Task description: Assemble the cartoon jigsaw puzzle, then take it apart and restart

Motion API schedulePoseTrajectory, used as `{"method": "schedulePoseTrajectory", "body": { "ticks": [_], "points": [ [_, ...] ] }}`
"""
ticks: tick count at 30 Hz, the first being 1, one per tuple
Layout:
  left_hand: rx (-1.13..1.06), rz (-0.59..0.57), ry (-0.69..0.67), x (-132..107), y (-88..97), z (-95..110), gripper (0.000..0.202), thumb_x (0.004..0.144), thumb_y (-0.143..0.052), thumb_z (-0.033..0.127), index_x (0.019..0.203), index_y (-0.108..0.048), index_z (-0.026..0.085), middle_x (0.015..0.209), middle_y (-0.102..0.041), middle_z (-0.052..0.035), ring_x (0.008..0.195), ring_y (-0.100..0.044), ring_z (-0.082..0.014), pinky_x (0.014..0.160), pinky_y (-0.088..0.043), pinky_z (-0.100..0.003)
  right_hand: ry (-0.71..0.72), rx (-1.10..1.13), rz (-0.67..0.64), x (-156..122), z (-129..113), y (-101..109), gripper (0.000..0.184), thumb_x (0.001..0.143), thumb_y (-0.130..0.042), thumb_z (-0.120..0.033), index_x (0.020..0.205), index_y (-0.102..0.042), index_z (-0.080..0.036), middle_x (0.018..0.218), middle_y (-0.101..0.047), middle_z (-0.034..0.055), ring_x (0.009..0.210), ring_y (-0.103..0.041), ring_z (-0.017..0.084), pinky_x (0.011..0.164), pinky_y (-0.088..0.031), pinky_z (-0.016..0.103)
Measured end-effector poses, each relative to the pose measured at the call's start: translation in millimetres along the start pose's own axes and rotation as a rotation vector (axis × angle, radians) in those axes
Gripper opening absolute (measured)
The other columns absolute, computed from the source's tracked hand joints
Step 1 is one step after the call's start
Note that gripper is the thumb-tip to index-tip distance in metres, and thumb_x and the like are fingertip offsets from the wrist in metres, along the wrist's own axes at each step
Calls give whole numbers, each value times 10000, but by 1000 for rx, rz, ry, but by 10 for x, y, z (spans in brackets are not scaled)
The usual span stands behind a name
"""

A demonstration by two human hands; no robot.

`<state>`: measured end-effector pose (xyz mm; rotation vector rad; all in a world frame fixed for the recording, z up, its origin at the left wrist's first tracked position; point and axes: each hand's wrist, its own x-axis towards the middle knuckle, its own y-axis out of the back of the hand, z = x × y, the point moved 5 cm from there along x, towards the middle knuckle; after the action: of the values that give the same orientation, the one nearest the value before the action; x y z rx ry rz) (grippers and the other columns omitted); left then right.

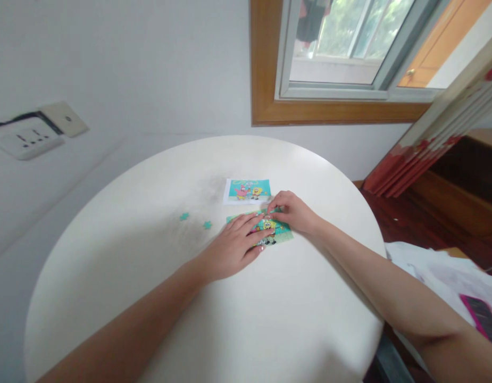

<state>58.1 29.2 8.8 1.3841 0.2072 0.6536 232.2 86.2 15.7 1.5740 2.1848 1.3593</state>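
A mostly assembled cartoon jigsaw puzzle (284, 236) lies on the white round table. My left hand (240, 239) rests flat across it with the fingers spread, covering its left and middle part. At the puzzle's upper edge, my right hand (291, 210) has thumb and fingertips pinched together; whatever is between them is too small to make out. Behind the puzzle is a printed reference picture (249, 190) with the same kind of cartoon figures. Left of my left hand lie two loose teal puzzle pieces, one nearer piece (207, 225) and one farther piece (184, 216).
The round table (110, 239) has a greyish smudge around the loose pieces. A wall socket (30, 138) is at the left. A window (337, 48) and a curtain (413, 143) stand behind. A pink-edged phone (483, 316) lies on white cloth at the right.
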Motion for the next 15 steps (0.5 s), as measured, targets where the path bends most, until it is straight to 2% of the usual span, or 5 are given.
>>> {"method": "schedulePoseTrajectory", "body": {
  "ticks": [9,15],
  "points": [
    [10,12,-11,-4,4,4,414,965,-464,341,1375,-501,304,1443,-465,-80,1378,-339,-288,1136,-294,-525,-24,-64,26,-25,64,-10,153,773,-736,-222,925,-748,-211,894,-604,43,881,-543,177,836,-414,323],
    [10,20,-14,-6,11,5,411,961,-469,343,1369,-508,301,1439,-469,-85,1372,-348,-287,1129,-305,-517,-34,-55,33,-25,44,-13,144,786,-723,-256,921,-735,-208,946,-620,53,919,-555,185,860,-416,334]
  ]
}}
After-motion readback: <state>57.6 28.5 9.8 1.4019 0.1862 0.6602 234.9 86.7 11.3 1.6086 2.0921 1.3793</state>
